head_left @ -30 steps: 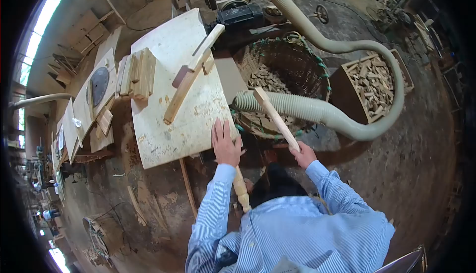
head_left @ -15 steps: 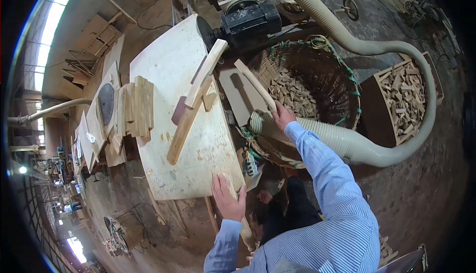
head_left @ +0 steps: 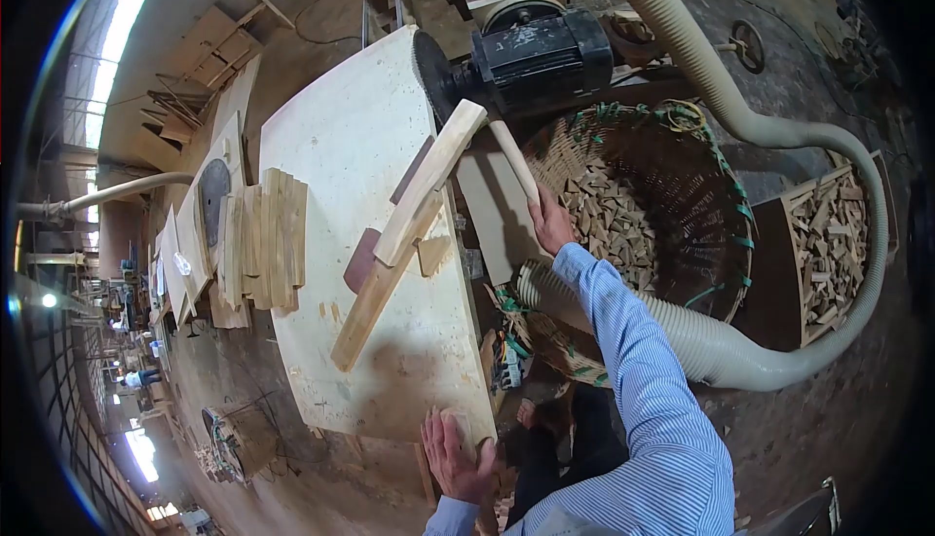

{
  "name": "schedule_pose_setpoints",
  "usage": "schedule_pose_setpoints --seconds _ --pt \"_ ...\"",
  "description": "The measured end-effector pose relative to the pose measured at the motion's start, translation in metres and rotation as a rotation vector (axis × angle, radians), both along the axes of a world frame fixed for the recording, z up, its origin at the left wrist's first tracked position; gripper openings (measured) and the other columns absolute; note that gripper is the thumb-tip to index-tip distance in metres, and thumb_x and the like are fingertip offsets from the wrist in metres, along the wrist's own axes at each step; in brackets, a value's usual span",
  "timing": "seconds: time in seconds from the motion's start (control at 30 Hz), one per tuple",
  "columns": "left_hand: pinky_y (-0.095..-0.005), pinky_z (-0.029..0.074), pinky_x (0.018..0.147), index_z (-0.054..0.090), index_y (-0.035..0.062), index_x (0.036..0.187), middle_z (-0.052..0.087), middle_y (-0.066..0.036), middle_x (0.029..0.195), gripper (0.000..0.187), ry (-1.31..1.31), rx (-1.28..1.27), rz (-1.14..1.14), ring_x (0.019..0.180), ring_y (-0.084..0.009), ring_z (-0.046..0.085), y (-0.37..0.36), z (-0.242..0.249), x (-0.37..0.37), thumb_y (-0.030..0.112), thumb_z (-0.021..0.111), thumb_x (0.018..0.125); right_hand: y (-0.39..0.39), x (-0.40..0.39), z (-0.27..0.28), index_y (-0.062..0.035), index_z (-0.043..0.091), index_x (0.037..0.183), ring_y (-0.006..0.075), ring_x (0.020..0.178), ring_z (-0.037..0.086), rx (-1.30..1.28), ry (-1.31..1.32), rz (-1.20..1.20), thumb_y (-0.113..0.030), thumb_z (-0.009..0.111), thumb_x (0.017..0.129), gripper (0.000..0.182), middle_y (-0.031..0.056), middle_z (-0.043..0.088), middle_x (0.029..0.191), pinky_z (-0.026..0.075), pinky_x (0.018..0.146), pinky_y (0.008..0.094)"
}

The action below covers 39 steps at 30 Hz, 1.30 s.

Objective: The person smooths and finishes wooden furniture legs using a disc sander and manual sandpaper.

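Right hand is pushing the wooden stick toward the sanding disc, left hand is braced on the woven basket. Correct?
Not quite. The head view shows the left hand braced on the near edge of the work table, not on the woven basket. The rest holds: the right hand grips the wooden stick, its far end up by the sanding disc.
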<state>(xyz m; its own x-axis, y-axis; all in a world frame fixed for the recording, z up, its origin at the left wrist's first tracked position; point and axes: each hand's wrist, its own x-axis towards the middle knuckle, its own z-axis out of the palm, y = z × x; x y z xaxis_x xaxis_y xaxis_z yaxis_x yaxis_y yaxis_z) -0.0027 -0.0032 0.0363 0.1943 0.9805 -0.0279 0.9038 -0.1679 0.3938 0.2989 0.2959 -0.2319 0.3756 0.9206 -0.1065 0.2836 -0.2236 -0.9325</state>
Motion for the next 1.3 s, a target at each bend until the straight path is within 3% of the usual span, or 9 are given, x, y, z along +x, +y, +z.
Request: schedule_pose_setpoints --seconds 0.23,0.4,0.53,0.7,0.9,0.93,1.03,1.17,1.3 --pt "-0.0641 0.028 0.126 0.04 0.0051 0.158 0.042 -0.032 0.161 0.09 0.024 -0.075 0.028 0.15 -0.0524 0.04 0.0 0.006 0.0 0.03 0.084 0.083 0.078 -0.005 -0.011 -0.0066 0.043 0.157 0.0542 0.116 0.065 0.026 0.039 -0.017 -0.031 0.053 0.11 0.053 0.0347 0.068 0.125 0.052 0.096 0.0586" --pt "-0.0681 0.035 0.121 0.046 0.0081 0.157 0.046 -0.031 0.16 0.088 0.028 -0.084 0.052 0.146 -0.0515 0.046 0.003 0.0 -0.004 0.032 0.09 0.085 0.155 -0.014 -0.042 -0.0066 0.043 0.157 0.055 0.105 0.066 0.355 -0.158 -0.104 -0.025 0.053 0.11 0.051 0.0351 0.067 0.117 0.053 0.089 0.0582" --pt "-0.0681 0.039 0.118 0.048 0.0069 0.155 0.053 -0.033 0.153 0.084 0.023 0.066 0.02 0.139 -0.0541 0.053 0.023 0.01 0.013 0.029 0.089 0.086 0.197 -0.008 -0.029 0.0025 0.055 0.117 0.0575 0.095 0.065 0.19 -0.286 -0.082 -0.024 0.055 0.108 0.028 0.0373 0.065 0.108 0.053 0.083 0.0639" --pt "-0.0674 0.042 0.115 0.048 0.0058 0.154 0.055 -0.034 0.15 0.08 0.02 0.109 0.032 0.137 -0.0548 0.055 0.032 0.012 0.02 0.027 0.088 0.087 0.234 0.004 -0.055 0.0034 0.072 0.09 0.052 0.086 0.072 0.236 -0.474 -0.005 -0.015 0.063 0.098 0.022 0.033 0.072 0.091 0.059 0.079 0.059" --pt "-0.0659 0.043 0.114 0.046 0.0057 0.156 0.053 -0.034 0.152 0.086 0.0 0.055 0.018 0.138 -0.0547 0.054 0.031 0.006 0.021 0.03 0.09 0.085 0.218 0.024 -0.037 0.0009 0.072 0.105 0.0498 0.089 0.073 0.055 -0.531 0.115 -0.016 0.048 0.103 0.03 0.0297 0.073 0.094 0.059 0.08 0.0584" --pt "-0.0656 0.043 0.114 0.045 0.0064 0.157 0.052 -0.034 0.153 0.089 0.015 0.111 0.017 0.138 -0.0548 0.054 0.033 -0.002 0.02 0.031 0.091 0.085 0.206 0.024 -0.041 -0.0019 0.063 0.135 0.0523 0.091 0.071 0.022 -0.537 0.138 -0.017 0.043 0.106 0.038 0.0328 0.071 0.101 0.058 0.082 0.0613" --pt "-0.0649 0.043 0.115 0.043 0.0077 0.16 0.05 -0.034 0.155 0.094 0.015 0.097 0.033 0.14 -0.0552 0.052 0.028 0.011 0.027 0.033 0.092 0.083 0.14 0.021 -0.037 -0.0048 0.042 0.155 0.0531 0.086 0.071 0.059 -0.512 0.199 -0.023 0.043 0.11 0.049 0.0352 0.068 0.102 0.059 0.078 0.0603" --pt "-0.0631 0.04 0.118 0.041 0.0098 0.162 0.044 -0.033 0.16 0.099 -0.049 -0.07 0.191 0.145 -0.0556 0.046 -0.005 -0.016 -0.001 0.028 0.093 0.08 0.083 0.008 -0.039 -0.0061 0.033 0.16 0.0555 0.086 0.07 -0.032 -0.42 0.22 -0.024 0.045 0.11 0.054 0.0367 0.067 0.1 0.058 0.079 0.0615" --pt "-0.062 0.038 0.12 0.04 0.01 0.162 0.04 -0.033 0.164 0.1 0.073 -0.062 0.029 0.148 -0.0552 0.042 -0.007 -0.006 0.003 0.022 0.092 0.078 0.015 0.021 -0.04 -0.0051 0.037 0.159 0.056 0.092 0.068 -0.043 -0.331 0.229 -0.024 0.053 0.11 0.055 0.0365 0.066 0.103 0.056 0.081 0.0608"
